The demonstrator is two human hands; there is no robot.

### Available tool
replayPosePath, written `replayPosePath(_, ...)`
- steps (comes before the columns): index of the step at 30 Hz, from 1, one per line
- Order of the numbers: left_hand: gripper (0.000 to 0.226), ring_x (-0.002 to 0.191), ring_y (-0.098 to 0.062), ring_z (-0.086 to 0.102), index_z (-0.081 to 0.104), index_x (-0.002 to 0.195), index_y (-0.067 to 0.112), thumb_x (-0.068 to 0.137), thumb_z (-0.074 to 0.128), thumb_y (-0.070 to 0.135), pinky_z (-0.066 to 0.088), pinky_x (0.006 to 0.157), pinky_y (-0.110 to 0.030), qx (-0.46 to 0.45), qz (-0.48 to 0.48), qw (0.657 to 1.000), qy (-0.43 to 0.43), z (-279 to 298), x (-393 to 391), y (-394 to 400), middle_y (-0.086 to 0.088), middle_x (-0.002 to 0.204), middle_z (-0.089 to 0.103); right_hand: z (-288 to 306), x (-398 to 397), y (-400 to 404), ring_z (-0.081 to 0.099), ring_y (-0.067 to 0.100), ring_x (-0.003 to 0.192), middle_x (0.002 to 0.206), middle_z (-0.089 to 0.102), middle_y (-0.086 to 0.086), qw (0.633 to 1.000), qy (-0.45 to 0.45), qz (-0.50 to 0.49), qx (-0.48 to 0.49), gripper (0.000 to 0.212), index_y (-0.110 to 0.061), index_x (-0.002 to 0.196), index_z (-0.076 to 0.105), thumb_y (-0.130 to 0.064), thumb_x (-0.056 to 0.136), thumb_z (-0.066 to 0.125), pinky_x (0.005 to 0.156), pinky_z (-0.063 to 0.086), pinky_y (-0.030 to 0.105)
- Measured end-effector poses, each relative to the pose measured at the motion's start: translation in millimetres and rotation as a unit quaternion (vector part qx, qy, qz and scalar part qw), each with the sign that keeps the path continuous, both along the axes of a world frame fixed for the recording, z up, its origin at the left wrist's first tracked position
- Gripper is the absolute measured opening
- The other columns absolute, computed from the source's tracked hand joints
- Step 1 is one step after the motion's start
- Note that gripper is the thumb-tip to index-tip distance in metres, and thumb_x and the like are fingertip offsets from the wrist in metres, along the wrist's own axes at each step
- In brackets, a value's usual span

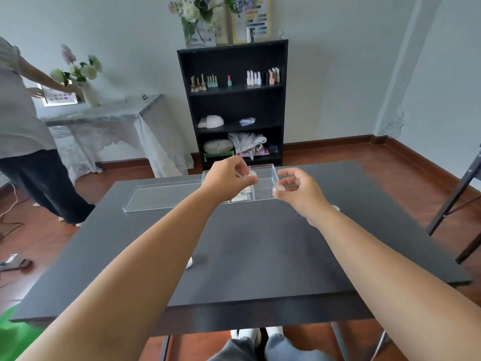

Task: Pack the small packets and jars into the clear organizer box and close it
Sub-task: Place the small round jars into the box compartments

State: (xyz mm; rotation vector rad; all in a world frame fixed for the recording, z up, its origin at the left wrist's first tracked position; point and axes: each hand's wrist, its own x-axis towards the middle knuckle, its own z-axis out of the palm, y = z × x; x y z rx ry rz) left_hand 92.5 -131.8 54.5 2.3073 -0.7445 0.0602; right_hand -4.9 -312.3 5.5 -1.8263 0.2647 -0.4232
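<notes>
Dark tabletop (260, 243) fills my view, with the clear organizer box (263, 178) at twelve o'clock and its lid (161, 195) lying flat at ten. My left hand (229, 175) pinches a small packet (251, 174) over the box; my right hand (299, 190) grips a small jar (279, 188) at the box's right wall, fingers curled. Two jars (188, 262) sit loose near the arms, I judge; a careless forearm sweep could roll them off.

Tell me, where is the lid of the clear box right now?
The lid lies flat on the dark table, toward its far edge, just left of the open clear box and the left hand.
</notes>
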Motion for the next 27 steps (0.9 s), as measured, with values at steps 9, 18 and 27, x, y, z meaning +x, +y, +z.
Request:
replayPosePath(9,0.016,0.101,-0.017,0.056,0.063,0.083,0.031,0.076,0.064,0.046,0.037,0.089,-0.039,0.167,0.018,0.985,-0.047,-17.4,42.7,-49.7,0.012,0.092,0.067,14.1,36.2,-9.5,0.057,0.003,0.084,0.099,0.066,-0.015,0.998,0.002,-0.024,-0.053,0.042,-0.035,0.115,0.056,-0.019,0.079,0.07,0.056,0.042,0.018)
replayPosePath(18,0.014,0.093,-0.011,0.064,0.068,0.075,0.03,0.073,0.079,0.039,0.05,0.092,-0.043,0.3,-0.116,0.946,0.024,-7.1,67.3,-66.9,0.014,0.09,0.07,25.5,59.7,-26.7,0.057,0.0,0.077,0.103,0.068,-0.016,0.991,0.037,-0.01,-0.125,0.041,-0.033,0.114,0.057,-0.019,0.078,0.069,0.058,0.039,0.018)
replayPosePath(27,0.02,0.088,-0.015,0.065,0.075,0.082,0.028,0.071,0.08,0.044,0.054,0.083,-0.036,0.346,-0.135,0.928,0.031,-13.4,75.4,-73.0,0.007,0.089,0.073,14.0,68.8,-26.0,0.062,0.011,0.094,0.104,0.069,-0.011,0.993,0.053,0.02,-0.101,0.031,-0.025,0.109,0.062,-0.016,0.08,0.071,0.068,0.045,0.023)
